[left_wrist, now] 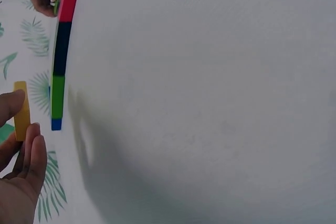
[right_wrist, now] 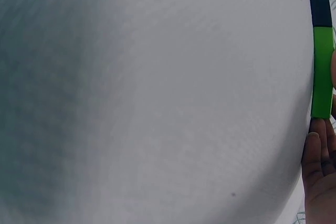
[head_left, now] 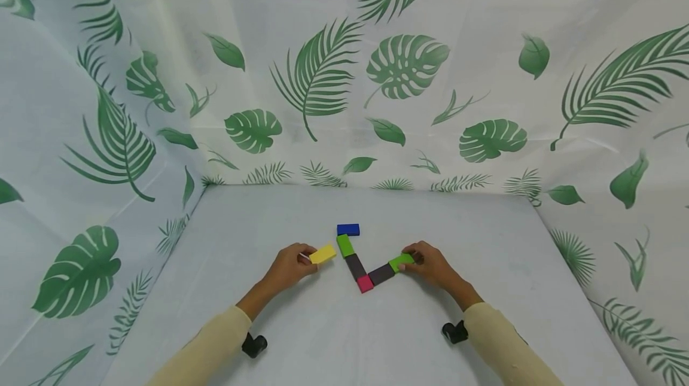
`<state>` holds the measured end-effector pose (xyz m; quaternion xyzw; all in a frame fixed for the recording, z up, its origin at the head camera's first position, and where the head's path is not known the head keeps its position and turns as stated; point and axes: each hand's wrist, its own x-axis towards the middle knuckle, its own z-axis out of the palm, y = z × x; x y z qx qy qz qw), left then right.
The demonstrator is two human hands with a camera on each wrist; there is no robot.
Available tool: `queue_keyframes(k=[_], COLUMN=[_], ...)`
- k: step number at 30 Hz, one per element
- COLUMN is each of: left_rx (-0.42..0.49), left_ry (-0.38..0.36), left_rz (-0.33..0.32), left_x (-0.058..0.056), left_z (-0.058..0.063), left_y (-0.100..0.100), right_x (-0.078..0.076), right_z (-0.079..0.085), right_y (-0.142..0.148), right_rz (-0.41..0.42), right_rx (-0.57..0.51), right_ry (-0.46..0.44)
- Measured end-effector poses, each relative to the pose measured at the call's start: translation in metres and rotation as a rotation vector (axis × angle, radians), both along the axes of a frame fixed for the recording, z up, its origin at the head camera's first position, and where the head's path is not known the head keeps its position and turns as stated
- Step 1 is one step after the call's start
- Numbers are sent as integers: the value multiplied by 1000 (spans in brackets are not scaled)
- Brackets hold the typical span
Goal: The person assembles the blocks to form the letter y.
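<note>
1. While pinching a yellow rectangular block (head_left: 323,254) between thumb and fingers of the left hand (head_left: 289,265), holding it raised off the smooth white tabletop (head_left: 344,344), just left of a V-shaped row of blocks (head_left: 353,263) and apart from it.
2. Grasping with the right hand (head_left: 432,263) a bright-green rectangular block (head_left: 400,262) at the right end of the row, setting thumb and fingers about its outer part.
3. Following the row inward from there: finding a dark rectangular block (head_left: 381,274) touching that green one, then a small red block (head_left: 365,283) forming the corner nearest the person.
4. Following the left arm outward: finding a second dark rectangular block (head_left: 355,268), then a second bright-green rectangular block (head_left: 345,246), lying end to end.
5. Noting a blue rectangular block (head_left: 348,230) lying crosswise at the far tip, appearing to touch the green end.
6. Observing white cloth printed with green leaves (head_left: 473,9) hanging behind and at both sides.
7. Wearing cream long sleeves (head_left: 207,344), showing small black devices (head_left: 255,346) at both wrists.
</note>
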<state>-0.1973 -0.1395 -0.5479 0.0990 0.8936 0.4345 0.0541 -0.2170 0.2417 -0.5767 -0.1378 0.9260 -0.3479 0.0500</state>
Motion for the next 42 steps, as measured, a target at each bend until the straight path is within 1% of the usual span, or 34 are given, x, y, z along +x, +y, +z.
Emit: queue_keyframes(k=[4,6,9,13,20,29,36,42], left_rx=[-3,-4,-1,7,3,10,20,21], left_ry=[-22,-32,-26,-16,-36,-16,-25,-18], left_rz=[-12,-14,-23,-27,-43,-45,-43,-47], left_x=[5,7,10,17,27,31,36,40], left_z=[-3,-5,-8,-9,-11,-12,-13,-15], left_y=[-1,-1,0,2,4,4,5,6], right_x=[0,0,0,0,1,-2,-1,0], right_z=[1,1,2,1,-2,-2,-2,-1], right_y=[0,1,1,0,-1,2,2,1], right_rz=[-1,9,9,-3,-12,1,-3,-4], right_rx=[-3,-2,-6,-14,-12,-6,-3,-7], right_ry=[8,27,37,15,-10,20,12,2])
